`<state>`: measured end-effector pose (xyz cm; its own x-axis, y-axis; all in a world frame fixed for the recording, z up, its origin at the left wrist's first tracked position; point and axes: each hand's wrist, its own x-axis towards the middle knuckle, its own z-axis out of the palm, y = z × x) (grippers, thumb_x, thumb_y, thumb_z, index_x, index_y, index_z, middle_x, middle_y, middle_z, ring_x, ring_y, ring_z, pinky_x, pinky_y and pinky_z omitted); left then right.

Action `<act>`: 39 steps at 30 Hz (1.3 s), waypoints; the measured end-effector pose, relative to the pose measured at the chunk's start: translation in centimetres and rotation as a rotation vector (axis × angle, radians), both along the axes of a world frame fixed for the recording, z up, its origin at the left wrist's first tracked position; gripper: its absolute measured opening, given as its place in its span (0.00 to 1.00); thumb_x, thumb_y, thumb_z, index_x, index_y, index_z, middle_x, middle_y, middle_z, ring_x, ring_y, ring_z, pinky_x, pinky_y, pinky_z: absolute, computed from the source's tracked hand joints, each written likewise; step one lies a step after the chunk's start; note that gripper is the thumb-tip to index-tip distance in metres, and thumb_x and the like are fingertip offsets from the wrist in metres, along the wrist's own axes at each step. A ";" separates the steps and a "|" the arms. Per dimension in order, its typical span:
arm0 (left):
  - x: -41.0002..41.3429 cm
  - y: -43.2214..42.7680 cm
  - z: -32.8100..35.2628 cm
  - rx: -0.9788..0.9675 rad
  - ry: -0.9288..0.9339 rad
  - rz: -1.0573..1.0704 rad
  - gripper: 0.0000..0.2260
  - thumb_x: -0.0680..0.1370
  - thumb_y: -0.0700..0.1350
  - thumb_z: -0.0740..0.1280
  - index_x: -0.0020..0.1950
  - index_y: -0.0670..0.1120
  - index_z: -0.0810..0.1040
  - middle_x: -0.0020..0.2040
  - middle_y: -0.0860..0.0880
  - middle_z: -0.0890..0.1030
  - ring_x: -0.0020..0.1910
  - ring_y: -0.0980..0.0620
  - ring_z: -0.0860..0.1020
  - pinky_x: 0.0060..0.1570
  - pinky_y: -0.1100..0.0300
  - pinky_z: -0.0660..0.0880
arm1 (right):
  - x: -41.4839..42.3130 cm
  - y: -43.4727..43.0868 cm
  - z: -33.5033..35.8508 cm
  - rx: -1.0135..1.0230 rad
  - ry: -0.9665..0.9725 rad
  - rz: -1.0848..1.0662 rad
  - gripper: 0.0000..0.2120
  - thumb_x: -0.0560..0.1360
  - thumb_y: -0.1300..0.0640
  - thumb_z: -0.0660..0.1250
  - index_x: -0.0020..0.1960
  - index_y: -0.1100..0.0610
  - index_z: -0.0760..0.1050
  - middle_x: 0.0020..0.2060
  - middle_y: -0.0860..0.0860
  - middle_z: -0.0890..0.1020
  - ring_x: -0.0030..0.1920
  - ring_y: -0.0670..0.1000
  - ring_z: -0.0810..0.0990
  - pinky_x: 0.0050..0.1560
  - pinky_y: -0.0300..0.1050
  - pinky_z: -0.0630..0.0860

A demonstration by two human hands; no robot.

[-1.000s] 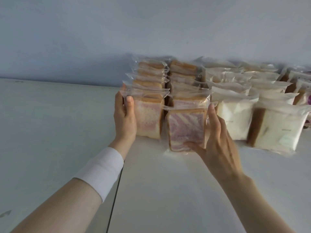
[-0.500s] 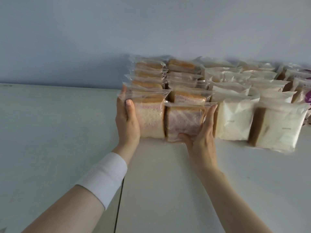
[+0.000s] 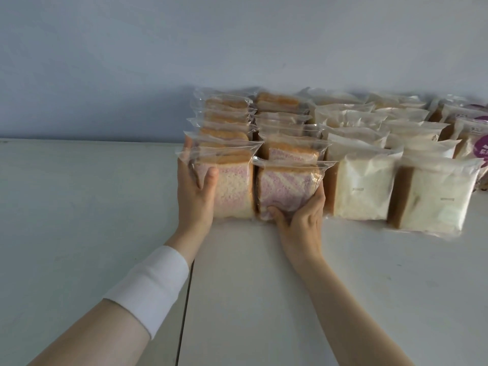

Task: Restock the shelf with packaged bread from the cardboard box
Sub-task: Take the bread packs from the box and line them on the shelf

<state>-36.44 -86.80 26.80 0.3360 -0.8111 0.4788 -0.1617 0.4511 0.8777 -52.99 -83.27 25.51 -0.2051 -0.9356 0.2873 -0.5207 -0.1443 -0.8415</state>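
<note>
In the middle of the frame the left hand grips the front pink-and-white pack of the leftmost row. Its thumb lies on the front face and its fingers wrap round the left side. Touching that pack on its right, the purple-swirl pack stands upright at the front of the 2nd row. The right hand holds it, thumb curled under the lower front edge, fingers running up its right side and seemingly wedged against the neighbouring white-bread pack. Both packs rest on the white shelf (a dark seam splits it at lower centre). Behind them more clear-wrapped loaves line up toward the pale wall. Right of centre stand 2 rows of white bread. At the right edge are purple-labelled packs, their print too blurred to read. A white cuff covers the left wrist.
</note>
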 end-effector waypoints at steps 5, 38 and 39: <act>0.1 0.0 -0.1 0.011 -0.040 0.019 0.27 0.72 0.57 0.61 0.69 0.55 0.58 0.64 0.61 0.67 0.63 0.68 0.67 0.62 0.76 0.62 | -0.9 0.1 0.3 0.090 -0.065 0.078 0.48 0.70 0.55 0.72 0.75 0.60 0.42 0.75 0.54 0.53 0.75 0.52 0.53 0.74 0.54 0.54; -2.5 -2.2 7.1 -0.251 -1.577 -0.027 0.31 0.66 0.56 0.73 0.65 0.44 0.73 0.64 0.42 0.75 0.59 0.39 0.76 0.51 0.43 0.75 | -0.2 -1.6 -0.1 0.179 0.109 -0.020 0.48 0.70 0.53 0.71 0.75 0.61 0.40 0.75 0.56 0.53 0.75 0.53 0.52 0.72 0.41 0.49; -2.6 -2.2 7.1 -0.247 -1.580 -0.026 0.31 0.66 0.56 0.73 0.65 0.44 0.73 0.64 0.42 0.75 0.59 0.39 0.76 0.51 0.43 0.75 | -0.4 -1.5 0.2 0.199 0.118 -0.001 0.48 0.71 0.53 0.70 0.75 0.61 0.39 0.75 0.56 0.52 0.75 0.53 0.51 0.72 0.41 0.47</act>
<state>-39.02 -89.00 33.91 -0.6132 -0.6621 0.4309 -0.7858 0.5670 -0.2471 -53.36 -84.77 25.67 -0.1819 -0.9761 0.1191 -0.6174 0.0191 -0.7864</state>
